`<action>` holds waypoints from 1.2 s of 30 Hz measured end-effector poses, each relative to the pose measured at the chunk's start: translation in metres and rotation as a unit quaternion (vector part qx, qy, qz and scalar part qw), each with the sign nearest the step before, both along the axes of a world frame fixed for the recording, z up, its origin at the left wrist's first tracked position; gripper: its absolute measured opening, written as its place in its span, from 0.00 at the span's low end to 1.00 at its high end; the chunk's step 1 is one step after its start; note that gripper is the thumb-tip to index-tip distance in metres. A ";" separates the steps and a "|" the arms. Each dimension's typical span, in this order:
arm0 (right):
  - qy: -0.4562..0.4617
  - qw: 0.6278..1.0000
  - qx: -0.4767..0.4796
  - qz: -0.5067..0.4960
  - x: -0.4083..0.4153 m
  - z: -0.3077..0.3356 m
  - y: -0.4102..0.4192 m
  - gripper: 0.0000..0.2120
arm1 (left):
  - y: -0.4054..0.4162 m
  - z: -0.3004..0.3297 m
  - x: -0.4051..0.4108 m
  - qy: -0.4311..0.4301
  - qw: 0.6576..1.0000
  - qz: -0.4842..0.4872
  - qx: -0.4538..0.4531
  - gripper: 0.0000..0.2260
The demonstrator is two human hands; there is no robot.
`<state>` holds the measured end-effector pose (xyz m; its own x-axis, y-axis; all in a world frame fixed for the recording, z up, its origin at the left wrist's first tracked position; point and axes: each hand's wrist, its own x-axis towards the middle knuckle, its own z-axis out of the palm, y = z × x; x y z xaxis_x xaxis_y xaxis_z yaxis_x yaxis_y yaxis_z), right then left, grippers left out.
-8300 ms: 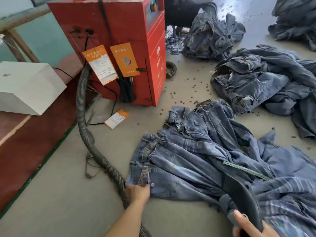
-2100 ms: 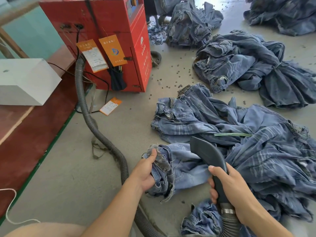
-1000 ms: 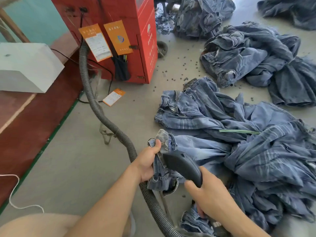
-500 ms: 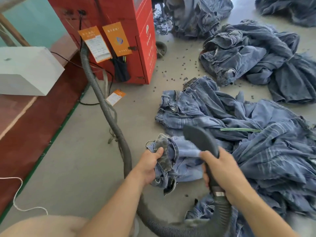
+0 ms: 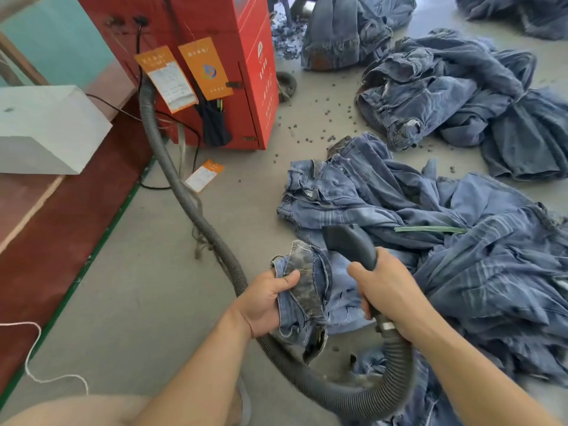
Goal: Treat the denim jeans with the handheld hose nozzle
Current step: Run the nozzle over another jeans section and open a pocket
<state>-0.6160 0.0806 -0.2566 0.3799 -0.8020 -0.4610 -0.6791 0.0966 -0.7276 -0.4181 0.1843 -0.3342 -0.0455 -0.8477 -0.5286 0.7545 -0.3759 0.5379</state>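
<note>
Faded blue denim jeans [image 5: 445, 256] sprawl in a heap across the grey concrete floor [image 5: 129, 302] near a red metal cabinet [image 5: 215, 41]. A ribbed grey hose [image 5: 190, 210] loops to the black curved nozzle [image 5: 350, 241], gripped by my right hand [image 5: 390, 293]. My left hand [image 5: 267, 299] clutches a bunched jeans hem just beside it.

1. I read this as a garment finishing workshop, not a home: bare concrete floor [image 5: 129, 302] with denim scraps scattered on it.
2. Heaps of jeans [image 5: 445, 87] dumped straight on the floor, several piles.
3. Red industrial machine [image 5: 215, 35] with orange tags [image 5: 205, 69] hanging off it, and a grey corrugated hose [image 5: 172, 179] running from it.
4. White box [image 5: 46, 130] on a raised red platform [image 5: 61, 229] by the wall.
</note>
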 end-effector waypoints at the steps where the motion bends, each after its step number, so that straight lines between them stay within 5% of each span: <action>1: -0.013 1.000 0.007 -0.011 -0.008 0.004 0.002 0.07 | -0.002 0.000 0.000 -0.001 1.000 0.003 0.001 0.15; 6: 0.049 0.995 0.029 0.076 -0.014 0.002 0.039 0.11 | -0.009 0.001 0.005 -0.040 0.999 -0.006 -0.016 0.15; 10: 0.020 0.999 0.002 0.038 0.006 -0.004 0.008 0.05 | -0.004 0.001 -0.001 -0.067 0.997 -0.040 -0.010 0.22; 15: -0.011 0.999 0.034 0.022 -0.019 0.006 0.023 0.10 | -0.012 0.001 -0.004 -0.105 0.994 -0.002 0.004 0.22; 19: 0.001 0.998 0.035 0.056 0.001 -0.002 0.017 0.08 | -0.013 -0.001 -0.006 -0.071 0.997 0.026 0.005 0.22; 24: -0.047 0.998 0.013 -0.050 -0.011 -0.002 0.006 0.06 | -0.007 -0.004 -0.003 -0.029 0.999 0.026 0.017 0.21; 30: 0.042 0.998 0.004 0.040 -0.020 -0.011 0.043 0.09 | -0.016 -0.005 -0.001 -0.013 0.999 0.036 -0.008 0.22; 36: -0.022 0.999 0.026 -0.016 -0.006 -0.011 0.024 0.06 | -0.012 -0.008 0.004 -0.040 0.999 0.022 0.022 0.24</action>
